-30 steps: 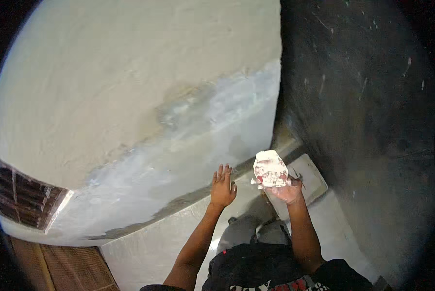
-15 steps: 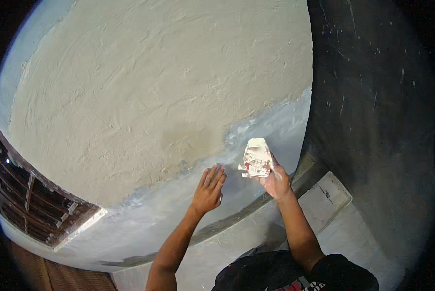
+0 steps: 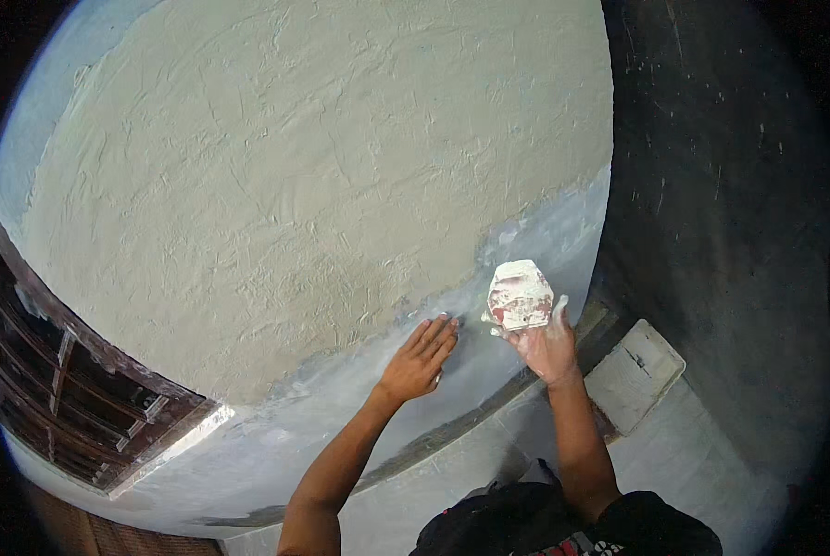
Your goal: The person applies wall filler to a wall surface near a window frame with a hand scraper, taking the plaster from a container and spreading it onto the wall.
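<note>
Right hand (image 3: 550,352): is holding the paste-covered plate (image 3: 521,293), palm turned up, the fingers bearing it from beneath; the thumb is standing up beside its right edge, white with paste.
Paste-covered plate: is resting just beyond the right palm, broad face showing, with reddish patches peeping through the white paste (image 3: 519,274) (presumably it is being held this way so the load is not sliding off).
Left hand (image 3: 417,361): is holding nothing visible; the back is facing up, the fingers are stretching out close together. Whether their tips are touching the wall, I cannot tell. It is seemingly being kept apart from the wet paste, leaving the right to carry.
Cream coat (image 3: 276,195): is spreading beyond the left hand, rough and ridged.
Grey-blue band (image 3: 475,347): is showing bare between and behind the two hands, below the cream coat's ragged edge.
Barred opening (image 3: 58,371): is sitting well to the left of the left hand.
Pale rectangular object (image 3: 630,380): is lying just right of the right forearm, perhaps within easy reach on purpose.
Dark wall (image 3: 721,204): is rising to the right hand's right.
</note>
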Demonstrator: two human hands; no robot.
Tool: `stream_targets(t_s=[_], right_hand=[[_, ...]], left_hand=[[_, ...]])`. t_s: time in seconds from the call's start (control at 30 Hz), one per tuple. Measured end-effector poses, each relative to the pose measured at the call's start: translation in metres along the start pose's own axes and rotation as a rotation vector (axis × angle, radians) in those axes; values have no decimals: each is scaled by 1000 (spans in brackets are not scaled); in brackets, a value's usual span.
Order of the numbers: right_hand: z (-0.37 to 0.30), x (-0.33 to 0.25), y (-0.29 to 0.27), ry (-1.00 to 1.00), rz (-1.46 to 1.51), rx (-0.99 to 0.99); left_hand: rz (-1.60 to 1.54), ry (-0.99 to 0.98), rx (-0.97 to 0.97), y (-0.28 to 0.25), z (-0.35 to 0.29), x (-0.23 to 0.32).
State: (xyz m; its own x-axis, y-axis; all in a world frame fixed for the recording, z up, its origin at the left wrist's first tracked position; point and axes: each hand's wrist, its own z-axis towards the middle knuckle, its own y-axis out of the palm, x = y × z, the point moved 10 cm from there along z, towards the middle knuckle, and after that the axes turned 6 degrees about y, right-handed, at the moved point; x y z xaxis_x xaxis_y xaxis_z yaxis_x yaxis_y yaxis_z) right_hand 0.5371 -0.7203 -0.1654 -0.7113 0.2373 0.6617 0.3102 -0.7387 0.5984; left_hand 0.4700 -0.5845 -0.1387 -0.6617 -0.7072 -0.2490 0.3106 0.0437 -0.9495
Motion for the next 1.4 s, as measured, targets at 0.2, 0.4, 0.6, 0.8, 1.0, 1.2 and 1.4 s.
stream_targets(t_s=[0.2, 0.4, 0.6, 0.8, 1.0, 1.2, 1.4], right_hand=[[-19, -7, 22, -215, -1204, 179], [-34, 21, 24, -78, -1348, 128], [-38, 61, 12, -10, -1217, 119], [-51, 79, -25, -10, -1055, 176], [-40, 78, -50, -235, -1372, 142], [-11, 117, -48, -645, -2185, 280], [11, 154, -48, -979, -2822, 405]], left_hand=[[-3, -50, 39, -8, -3, 12], [35, -103, 20, -18, -9, 23], [23, -146, 12, -23, -26, 29], [43, -102, 39, -35, -49, 40], [13, 24, 44, -55, -73, 39], [-16, 121, 39, -75, -119, 23], [75, 223, 9, -81, -144, 15]])
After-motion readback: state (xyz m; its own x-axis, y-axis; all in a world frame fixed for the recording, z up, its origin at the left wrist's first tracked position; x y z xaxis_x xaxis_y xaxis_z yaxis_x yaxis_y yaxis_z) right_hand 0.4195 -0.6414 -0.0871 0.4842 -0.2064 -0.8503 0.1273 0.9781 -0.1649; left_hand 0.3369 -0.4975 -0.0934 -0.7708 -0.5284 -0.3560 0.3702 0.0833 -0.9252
